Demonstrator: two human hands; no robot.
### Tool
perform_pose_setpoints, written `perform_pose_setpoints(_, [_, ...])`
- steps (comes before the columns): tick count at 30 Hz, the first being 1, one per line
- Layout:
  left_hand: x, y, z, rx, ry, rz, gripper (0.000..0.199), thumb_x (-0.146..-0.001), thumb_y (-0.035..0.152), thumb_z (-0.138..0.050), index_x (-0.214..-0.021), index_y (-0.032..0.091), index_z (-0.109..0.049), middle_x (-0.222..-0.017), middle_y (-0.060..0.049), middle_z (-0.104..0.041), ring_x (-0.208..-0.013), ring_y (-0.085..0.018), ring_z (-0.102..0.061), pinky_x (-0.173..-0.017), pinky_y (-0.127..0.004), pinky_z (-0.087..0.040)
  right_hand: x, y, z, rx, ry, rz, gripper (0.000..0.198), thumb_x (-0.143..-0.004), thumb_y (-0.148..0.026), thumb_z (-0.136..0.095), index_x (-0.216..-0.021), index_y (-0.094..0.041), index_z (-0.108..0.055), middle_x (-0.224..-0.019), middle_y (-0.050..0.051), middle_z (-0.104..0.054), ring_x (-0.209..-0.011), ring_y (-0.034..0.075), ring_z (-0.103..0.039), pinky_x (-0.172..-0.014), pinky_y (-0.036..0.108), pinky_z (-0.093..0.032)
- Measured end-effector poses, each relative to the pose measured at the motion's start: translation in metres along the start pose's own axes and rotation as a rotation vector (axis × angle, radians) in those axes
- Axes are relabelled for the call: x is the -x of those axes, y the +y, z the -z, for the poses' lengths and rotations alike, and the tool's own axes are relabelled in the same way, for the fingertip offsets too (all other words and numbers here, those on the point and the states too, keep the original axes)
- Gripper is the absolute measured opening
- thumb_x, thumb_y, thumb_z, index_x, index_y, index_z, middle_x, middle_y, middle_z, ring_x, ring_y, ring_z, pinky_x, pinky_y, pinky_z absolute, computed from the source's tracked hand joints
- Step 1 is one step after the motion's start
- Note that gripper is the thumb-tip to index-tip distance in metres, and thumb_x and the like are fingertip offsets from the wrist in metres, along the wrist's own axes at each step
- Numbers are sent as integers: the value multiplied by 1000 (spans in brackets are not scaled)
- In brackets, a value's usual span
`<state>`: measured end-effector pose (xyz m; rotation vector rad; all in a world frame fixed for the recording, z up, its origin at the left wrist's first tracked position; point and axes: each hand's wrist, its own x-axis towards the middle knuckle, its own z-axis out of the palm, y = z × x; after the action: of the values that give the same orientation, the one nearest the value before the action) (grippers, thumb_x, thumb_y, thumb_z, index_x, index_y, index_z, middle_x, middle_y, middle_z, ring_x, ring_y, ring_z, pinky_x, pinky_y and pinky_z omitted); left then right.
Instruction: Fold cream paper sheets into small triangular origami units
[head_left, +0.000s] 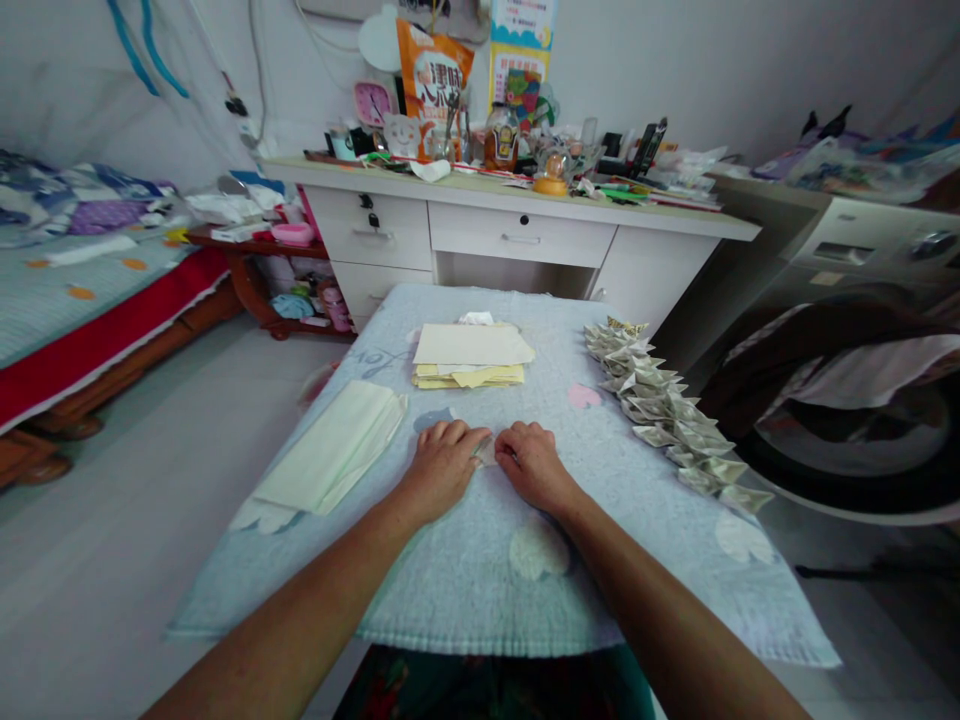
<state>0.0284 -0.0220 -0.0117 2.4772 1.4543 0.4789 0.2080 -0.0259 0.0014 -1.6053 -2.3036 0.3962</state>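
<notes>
My left hand (444, 462) and my right hand (536, 462) meet near the middle of the cloth-covered table. Between them shows a small piece of paper (487, 454), mostly hidden by my fingers. The left thumb and fingers press on its left side, while the curled right fingers pinch its right edge. Beyond my hands lies a stack of cream and yellow paper sheets (472, 346). Left of them rests a pale green stack of paper (330, 447). Several pointed folded paper pieces (667, 410) stand in rows along the table's right side.
A light blue patterned cloth (465, 600) covers the table. Behind it is a white desk (517, 240) crowded with an orange snack bag (433, 85), a jar (501, 138) and a pink clock (373, 103). A washing machine (847, 240) stands right, a bed (90, 290) left.
</notes>
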Motion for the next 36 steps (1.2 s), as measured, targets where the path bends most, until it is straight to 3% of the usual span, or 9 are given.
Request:
perform_pose_setpoints(7, [-3,-7,3,67,-31,24,36,-86,19,-49,-119,28,-58,-109,-3,-56,-102,-23,-46,-90,-38,-35,-1,-3,-1,77,-18,-17,13,-90,-22,-49,-91,-21,-63,-93,4,-61,-89,20,-48,-73,31,-26])
perform_pose_setpoints(11, [-8,-3,2,55,3,83,26,-88,32,-50,-111,28,-62,-106,-4,-57,-100,-24,-47,-87,-39,-35,-2,-4,-1,82,-25,-31,13,-90,-22,-49,-91,-21,-62,-94,4,-60,-89,20,-47,-74,31,-25])
perform_pose_setpoints(15, [-10,4,-1,16,24,149,26,-81,40,-60,-104,27,-62,-104,-4,-55,-100,-26,-46,-84,-38,-35,-2,-4,-1,72,-27,-26,12,-90,-21,-50,-90,-20,-61,-94,5,-60,-90,19,-47,-75,31,-25])
perform_pose_setpoints(23, [-8,0,5,-13,-25,236,28,-77,42,-63,-101,28,-58,-109,-5,-51,-103,-27,-44,-86,-41,-34,-2,-2,-1,72,-22,-24,11,-90,-21,-50,-89,-20,-61,-93,4,-60,-88,19,-46,-73,31,-25])
perform_pose_setpoints(30, [-1,-17,24,-36,-81,211,33,-78,44,-59,-107,28,-57,-113,-6,-50,-112,-29,-40,-94,-43,-30,-1,-4,0,79,-36,-20,12,-90,-22,-49,-90,-20,-61,-94,4,-59,-89,19,-46,-73,31,-25])
perform_pose_setpoints(36, [-2,-16,19,-52,-30,163,26,-84,43,-52,-102,26,-57,-110,-6,-51,-109,-27,-42,-92,-41,-31,0,-6,-1,65,-14,-23,15,-91,-31,-51,-88,-19,-60,-92,5,-58,-90,20,-46,-76,32,-26])
